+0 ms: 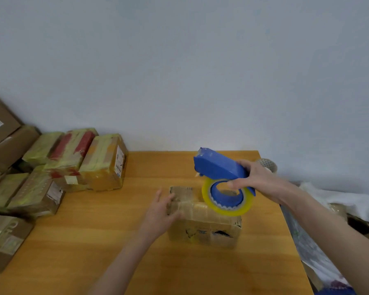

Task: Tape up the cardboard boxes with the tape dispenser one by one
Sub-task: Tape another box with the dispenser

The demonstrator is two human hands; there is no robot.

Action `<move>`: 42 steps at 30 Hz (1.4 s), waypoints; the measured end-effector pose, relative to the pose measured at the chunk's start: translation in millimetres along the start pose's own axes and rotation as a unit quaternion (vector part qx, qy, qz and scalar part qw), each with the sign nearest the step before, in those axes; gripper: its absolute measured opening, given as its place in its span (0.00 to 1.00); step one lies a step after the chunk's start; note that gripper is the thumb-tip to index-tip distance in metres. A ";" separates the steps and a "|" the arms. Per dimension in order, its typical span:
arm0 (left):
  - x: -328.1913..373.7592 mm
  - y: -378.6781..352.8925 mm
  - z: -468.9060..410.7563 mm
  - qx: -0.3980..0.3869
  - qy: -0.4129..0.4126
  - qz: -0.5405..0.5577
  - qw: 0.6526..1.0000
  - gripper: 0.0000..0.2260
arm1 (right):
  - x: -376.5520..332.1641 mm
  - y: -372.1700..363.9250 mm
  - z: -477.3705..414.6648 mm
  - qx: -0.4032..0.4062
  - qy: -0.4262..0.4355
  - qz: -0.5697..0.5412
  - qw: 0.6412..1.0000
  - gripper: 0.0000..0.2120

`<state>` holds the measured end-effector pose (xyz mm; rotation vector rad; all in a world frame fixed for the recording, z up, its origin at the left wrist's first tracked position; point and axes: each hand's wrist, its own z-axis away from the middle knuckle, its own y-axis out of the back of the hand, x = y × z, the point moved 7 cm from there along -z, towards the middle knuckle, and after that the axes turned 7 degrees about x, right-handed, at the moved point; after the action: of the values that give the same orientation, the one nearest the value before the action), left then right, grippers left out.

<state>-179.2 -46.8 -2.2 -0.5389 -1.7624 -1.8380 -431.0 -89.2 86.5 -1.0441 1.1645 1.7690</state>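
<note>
A small taped cardboard box stands on the wooden table, right of centre. My left hand presses flat against the box's left side with fingers spread. My right hand grips a blue tape dispenser that carries a yellowish roll of tape. The dispenser hangs just above the box's far right top, its nose pointing up and to the left. The roll hides part of the box's top.
A heap of taped cardboard boxes covers the table's left side and back left corner. A spare tape roll sits behind my right hand. White cloth and packaging lie off the table's right edge. A pale wall rises behind.
</note>
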 end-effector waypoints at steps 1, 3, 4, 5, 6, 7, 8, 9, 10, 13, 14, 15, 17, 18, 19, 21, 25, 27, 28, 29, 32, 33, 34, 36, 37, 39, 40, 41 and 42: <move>3.2 14.2 -2.9 0.031 0.023 0.038 0.999 0.26 | -2.4 -6.7 -1.4 -0.010 0.007 -0.003 1.000 0.31; 8.0 29.1 -7.2 0.029 0.111 0.231 0.966 0.30 | -4.1 -13.3 -4.9 -0.017 0.019 -0.004 1.000 0.34; 10.9 28.2 -7.9 -0.001 0.164 0.330 0.930 0.34 | -4.6 -15.3 -6.6 -0.021 0.024 -0.001 0.999 0.34; 15.9 27.0 -7.6 -0.030 0.199 0.387 0.900 0.38 | -5.2 -17.0 -8.2 -0.027 0.030 0.004 0.999 0.34; 22.6 24.5 -6.8 -0.062 0.221 0.414 0.881 0.39 | -7.2 -18.9 -8.6 -0.034 0.037 0.011 0.999 0.34; 29.6 21.0 -6.2 -0.090 0.232 0.430 0.868 0.39 | -10.0 -21.1 -8.7 -0.042 0.047 0.017 0.998 0.34; 35.9 17.4 -6.0 -0.114 0.239 0.444 0.856 0.36 | -13.8 -23.2 -8.2 -0.051 0.056 0.027 0.997 0.34; 43.1 16.1 -6.0 -0.125 0.243 0.457 0.847 0.32 | -17.1 -24.9 -8.0 -0.059 0.064 0.038 0.995 0.34; 47.2 16.8 -7.5 -0.121 0.240 0.463 0.844 0.26 | -20.2 -26.4 -7.4 -0.067 0.071 0.049 0.994 0.33; 48.2 26.9 -16.9 -0.067 0.212 0.477 0.850 0.08 | -27.5 -29.0 -6.8 -0.078 0.087 0.092 0.989 0.31; 45.2 30.9 -19.8 -0.049 0.206 0.471 0.856 0.06 | -29.1 -29.5 -6.5 -0.077 0.093 0.109 0.987 0.30; 41.8 34.7 -22.1 -0.034 0.201 0.450 0.869 0.06 | -30.6 -30.4 -6.0 -0.075 0.100 0.129 0.984 0.29; 36.0 41.0 -25.6 -0.007 0.187 0.372 0.909 0.07 | -35.6 -33.2 -5.4 -0.074 0.122 0.171 0.975 0.29; 34.4 43.6 -26.4 0.005 0.179 0.338 0.924 0.08 | -38.5 -35.5 -5.6 -0.074 0.135 0.190 0.970 0.29; 33.0 44.7 -26.7 0.012 0.176 0.320 0.931 0.08 | -42.0 -37.7 -5.3 -0.074 0.146 0.207 0.964 0.29; 26.6 47.4 -25.4 0.017 0.175 0.313 0.933 0.08 | -46.5 -40.3 -5.2 -0.081 0.160 0.232 0.956 0.28; -13.1 72.7 -21.8 0.073 0.185 0.329 0.923 0.09 | -46.1 -24.6 -8.2 -0.071 0.163 0.253 0.951 0.28; -36.4 78.1 -18.4 0.095 0.199 0.312 0.924 0.10 | -39.0 -18.7 -11.6 -0.072 0.153 0.271 0.947 0.29; -43.9 75.2 -17.3 0.097 0.204 0.299 0.927 0.10 | -33.7 -19.0 -13.2 -0.075 0.149 0.285 0.944 0.29; -49.4 69.9 -16.4 0.097 0.208 0.289 0.929 0.10 | -28.0 -21.5 -14.2 -0.077 0.145 0.297 0.941 0.30; -60.9 50.2 -17.2 0.095 0.216 0.278 0.931 0.11 | -15.3 -30.8 -16.5 -0.076 0.131 0.308 0.939 0.33; -65.0 44.0 -18.0 0.096 0.222 0.275 0.930 0.11 | -13.3 -32.3 -17.8 -0.073 0.127 0.312 0.939 0.32; -68.7 38.6 -19.2 0.098 0.227 0.271 0.930 0.11 | -12.4 -33.5 -19.1 -0.071 0.126 0.318 0.937 0.31; -74.3 27.4 -22.5 0.103 0.236 0.266 0.929 0.11 | -11.7 -35.6 -21.5 -0.068 0.122 0.333 0.933 0.30; -76.4 21.7 -24.6 0.104 0.240 0.262 0.929 0.11 | -11.3 -36.4 -22.5 -0.067 0.120 0.341 0.930 0.29; -80.8 8.4 -27.6 0.098 0.252 0.254 0.929 0.11 | -9.5 -37.7 -23.7 -0.064 0.118 0.352 0.926 0.27; -82.7 1.5 -28.3 0.092 0.259 0.251 0.928 0.10 | -9.1 -38.2 -24.0 -0.063 0.120 0.356 0.924 0.26; -84.0 -5.3 -28.8 0.086 0.265 0.250 0.927 0.10 | -9.1 -38.5 -23.8 -0.062 0.121 0.360 0.923 0.26; -83.0 -11.6 -29.2 0.080 0.267 0.244 0.929 0.10 | -8.5 -38.7 -24.2 -0.060 0.119 0.362 0.923 0.27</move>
<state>-119.6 -67.3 -64.7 -0.3279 -1.2531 -1.3154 -387.7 -101.9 75.7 -0.9859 1.7746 2.3414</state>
